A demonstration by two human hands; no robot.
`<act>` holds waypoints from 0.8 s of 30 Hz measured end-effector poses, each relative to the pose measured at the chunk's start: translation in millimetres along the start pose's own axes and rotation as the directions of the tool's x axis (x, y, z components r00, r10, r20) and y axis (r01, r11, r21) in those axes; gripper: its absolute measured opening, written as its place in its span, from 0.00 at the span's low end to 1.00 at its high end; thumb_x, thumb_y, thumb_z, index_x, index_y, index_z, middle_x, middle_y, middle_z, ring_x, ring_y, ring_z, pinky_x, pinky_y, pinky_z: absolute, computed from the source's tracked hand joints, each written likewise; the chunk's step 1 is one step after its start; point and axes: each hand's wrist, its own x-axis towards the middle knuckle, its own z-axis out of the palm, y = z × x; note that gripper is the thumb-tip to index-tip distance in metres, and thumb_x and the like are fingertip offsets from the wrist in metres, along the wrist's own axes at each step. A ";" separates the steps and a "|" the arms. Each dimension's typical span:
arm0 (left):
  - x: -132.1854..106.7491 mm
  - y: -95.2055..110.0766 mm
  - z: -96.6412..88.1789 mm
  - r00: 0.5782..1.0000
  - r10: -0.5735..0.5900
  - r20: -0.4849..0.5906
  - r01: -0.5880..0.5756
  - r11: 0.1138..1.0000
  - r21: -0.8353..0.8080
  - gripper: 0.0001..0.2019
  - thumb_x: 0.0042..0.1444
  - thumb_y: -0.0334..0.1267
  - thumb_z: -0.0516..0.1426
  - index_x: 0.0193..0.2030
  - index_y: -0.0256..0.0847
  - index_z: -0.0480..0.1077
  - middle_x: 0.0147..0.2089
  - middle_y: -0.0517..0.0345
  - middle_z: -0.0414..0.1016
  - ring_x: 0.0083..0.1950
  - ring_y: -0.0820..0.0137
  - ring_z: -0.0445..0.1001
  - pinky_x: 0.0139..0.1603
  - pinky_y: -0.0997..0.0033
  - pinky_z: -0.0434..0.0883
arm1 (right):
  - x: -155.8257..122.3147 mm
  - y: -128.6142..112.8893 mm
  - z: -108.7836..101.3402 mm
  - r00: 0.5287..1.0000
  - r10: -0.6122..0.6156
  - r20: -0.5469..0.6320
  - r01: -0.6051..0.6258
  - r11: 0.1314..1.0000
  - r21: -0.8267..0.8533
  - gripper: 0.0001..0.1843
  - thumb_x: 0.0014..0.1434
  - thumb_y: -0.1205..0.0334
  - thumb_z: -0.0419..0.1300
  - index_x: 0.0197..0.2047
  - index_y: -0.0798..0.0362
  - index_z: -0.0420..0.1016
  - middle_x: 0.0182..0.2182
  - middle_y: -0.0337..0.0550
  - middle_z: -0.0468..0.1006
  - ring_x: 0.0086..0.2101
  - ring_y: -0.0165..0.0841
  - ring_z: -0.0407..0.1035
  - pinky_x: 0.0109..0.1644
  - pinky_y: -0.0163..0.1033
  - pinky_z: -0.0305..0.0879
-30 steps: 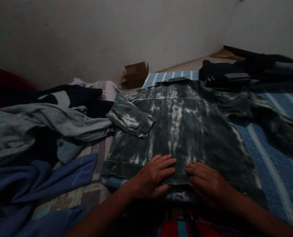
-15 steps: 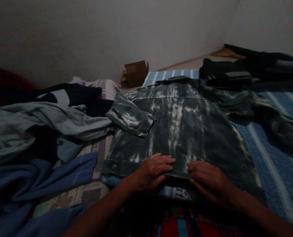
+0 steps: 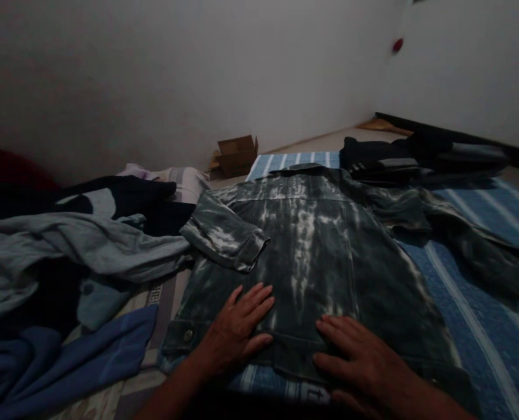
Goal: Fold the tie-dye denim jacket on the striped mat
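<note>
A dark green tie-dye denim jacket (image 3: 303, 251) lies spread with its back panel up and its collar away from me. Its left sleeve (image 3: 224, 230) is folded in over the back, while the right sleeve (image 3: 473, 245) stretches out to the side. My left hand (image 3: 241, 324) rests flat on the lower left of the jacket, fingers spread. Near the hem on the right, my right hand (image 3: 359, 356) lies on the cloth with its fingers stretched out. Neither hand grips the fabric.
A blue striped sheet (image 3: 456, 303) lies under the jacket. To the left are a heaped grey garment (image 3: 88, 239) and a blue garment (image 3: 79, 356). Folded dark clothes (image 3: 377, 163) sit at the back right. An open cardboard box (image 3: 237, 157) stands by the wall.
My left hand has slid left and spread its fingers. My right hand has opened out flatter near the hem. The view has tilted up, showing more wall.
</note>
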 end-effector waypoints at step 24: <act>-9.6 -37.7 -18.3 0.778 -0.623 0.077 0.587 0.766 0.263 0.24 0.57 0.45 0.49 0.60 0.50 0.66 0.67 0.47 0.58 0.68 0.50 0.55 0.56 0.35 0.58 | 11.2 43.2 22.6 0.932 -0.062 -0.357 -0.063 0.942 -0.328 0.10 0.67 0.57 0.50 0.47 0.48 0.70 0.45 0.43 0.77 0.44 0.35 0.72 0.45 0.37 0.69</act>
